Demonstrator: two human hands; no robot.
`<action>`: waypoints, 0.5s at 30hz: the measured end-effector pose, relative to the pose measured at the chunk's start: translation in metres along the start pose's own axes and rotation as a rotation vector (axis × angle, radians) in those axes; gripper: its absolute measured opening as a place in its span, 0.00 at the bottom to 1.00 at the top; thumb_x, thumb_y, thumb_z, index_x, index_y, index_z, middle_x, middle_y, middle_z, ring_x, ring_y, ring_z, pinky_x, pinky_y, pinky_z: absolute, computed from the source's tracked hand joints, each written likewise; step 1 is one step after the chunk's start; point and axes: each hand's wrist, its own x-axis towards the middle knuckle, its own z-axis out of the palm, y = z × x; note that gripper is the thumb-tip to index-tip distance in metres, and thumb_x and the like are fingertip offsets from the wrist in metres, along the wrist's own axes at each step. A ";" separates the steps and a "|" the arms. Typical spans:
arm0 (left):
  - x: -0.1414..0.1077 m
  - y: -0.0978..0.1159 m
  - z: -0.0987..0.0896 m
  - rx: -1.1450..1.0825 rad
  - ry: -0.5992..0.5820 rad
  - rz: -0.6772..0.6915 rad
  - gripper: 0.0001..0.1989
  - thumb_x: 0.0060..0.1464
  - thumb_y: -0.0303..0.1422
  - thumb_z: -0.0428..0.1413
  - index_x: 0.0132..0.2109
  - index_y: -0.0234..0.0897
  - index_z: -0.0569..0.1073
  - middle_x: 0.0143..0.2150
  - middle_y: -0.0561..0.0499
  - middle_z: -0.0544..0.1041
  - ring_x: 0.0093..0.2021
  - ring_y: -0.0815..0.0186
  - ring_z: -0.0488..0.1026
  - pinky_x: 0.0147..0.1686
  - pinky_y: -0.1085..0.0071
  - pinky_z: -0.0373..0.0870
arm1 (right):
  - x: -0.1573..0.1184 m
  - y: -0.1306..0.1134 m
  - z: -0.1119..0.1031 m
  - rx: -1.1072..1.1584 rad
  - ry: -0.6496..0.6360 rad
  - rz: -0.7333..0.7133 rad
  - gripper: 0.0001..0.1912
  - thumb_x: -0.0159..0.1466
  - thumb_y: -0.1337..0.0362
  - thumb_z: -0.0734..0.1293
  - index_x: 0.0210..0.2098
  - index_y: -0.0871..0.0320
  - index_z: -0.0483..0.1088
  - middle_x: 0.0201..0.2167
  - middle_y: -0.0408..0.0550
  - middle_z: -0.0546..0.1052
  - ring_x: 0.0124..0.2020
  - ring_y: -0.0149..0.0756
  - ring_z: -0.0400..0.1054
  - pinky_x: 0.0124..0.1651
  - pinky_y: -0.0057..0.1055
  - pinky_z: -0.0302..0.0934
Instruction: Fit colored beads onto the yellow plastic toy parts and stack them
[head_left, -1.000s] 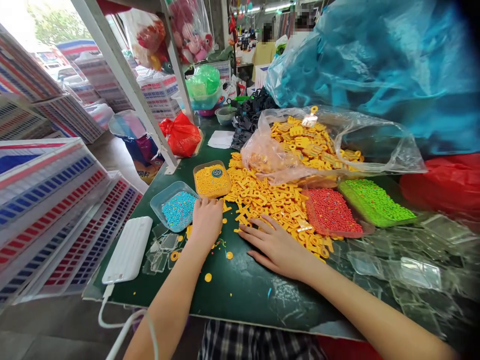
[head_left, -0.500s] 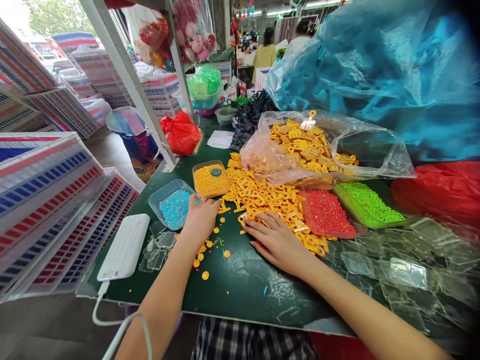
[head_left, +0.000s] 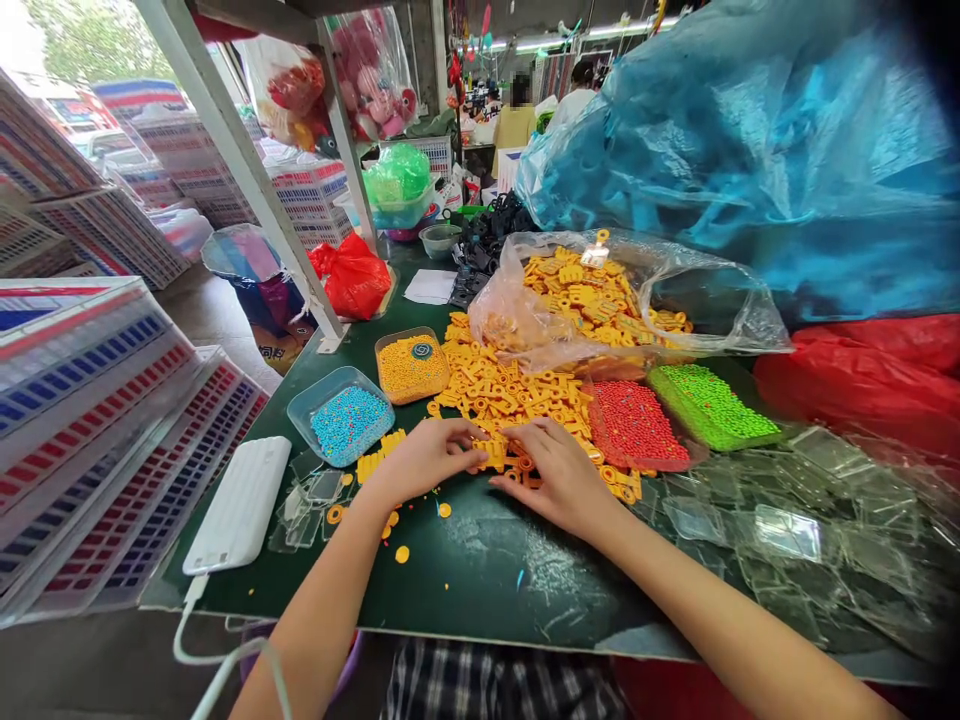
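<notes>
My left hand (head_left: 424, 462) and my right hand (head_left: 555, 473) lie on the green table mat (head_left: 480, 570), their fingertips close together. Both curl over the near edge of a heap of yellow-orange plastic pieces (head_left: 510, 385). Whether either hand grips a piece is hidden by the fingers. Left of my left hand lie several yellow strips (head_left: 379, 453), near a clear tray of blue beads (head_left: 346, 425). Just beyond my right hand sits a tray of red beads (head_left: 637, 425). A clear bag of more yellow pieces (head_left: 585, 300) rests behind the heap.
A tray of orange beads (head_left: 412, 367) and a tray of green beads (head_left: 712, 405) sit on the mat. Clear plastic sheets (head_left: 780, 530) cover the right side. A white power bank (head_left: 236, 505) lies left, beside stacked plastic crates (head_left: 105, 440). A blue plastic sheet (head_left: 742, 150) rises behind.
My hands have drawn together over the yellow heap, my left hand sliding right, away from the blue tray. Yellow strips now lie to its left, and the view has shifted slightly.
</notes>
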 end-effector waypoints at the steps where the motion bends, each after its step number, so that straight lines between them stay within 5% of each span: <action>1: 0.001 0.000 0.003 -0.069 -0.042 -0.008 0.10 0.57 0.36 0.56 0.43 0.36 0.75 0.32 0.51 0.81 0.33 0.63 0.80 0.37 0.69 0.74 | -0.001 0.000 -0.001 0.015 0.012 0.009 0.22 0.64 0.54 0.66 0.53 0.59 0.68 0.43 0.54 0.77 0.46 0.44 0.67 0.47 0.42 0.65; 4: 0.001 0.000 0.006 -0.124 -0.137 0.024 0.12 0.62 0.37 0.51 0.44 0.37 0.75 0.34 0.51 0.81 0.36 0.63 0.80 0.42 0.68 0.73 | -0.002 -0.002 -0.001 0.035 -0.016 -0.001 0.16 0.65 0.57 0.66 0.49 0.59 0.69 0.39 0.52 0.77 0.41 0.42 0.68 0.42 0.38 0.64; 9: 0.000 0.000 0.000 0.190 -0.115 0.085 0.15 0.65 0.38 0.47 0.41 0.37 0.76 0.35 0.51 0.81 0.37 0.62 0.77 0.40 0.68 0.71 | -0.002 -0.004 0.000 0.123 -0.086 -0.017 0.11 0.67 0.66 0.63 0.47 0.60 0.70 0.37 0.50 0.78 0.40 0.40 0.68 0.42 0.37 0.63; 12: 0.002 -0.005 -0.003 0.380 -0.018 0.140 0.15 0.65 0.32 0.45 0.44 0.38 0.76 0.43 0.49 0.81 0.43 0.61 0.76 0.46 0.65 0.69 | -0.002 -0.005 0.001 0.189 -0.143 0.004 0.11 0.67 0.67 0.63 0.47 0.59 0.71 0.36 0.49 0.78 0.39 0.38 0.67 0.42 0.35 0.62; 15: 0.006 -0.012 -0.003 0.521 -0.044 0.236 0.15 0.61 0.22 0.47 0.45 0.40 0.77 0.47 0.50 0.80 0.49 0.61 0.74 0.53 0.63 0.65 | -0.002 -0.010 0.001 0.156 -0.179 0.044 0.10 0.67 0.65 0.64 0.46 0.58 0.73 0.34 0.48 0.78 0.39 0.38 0.67 0.45 0.38 0.60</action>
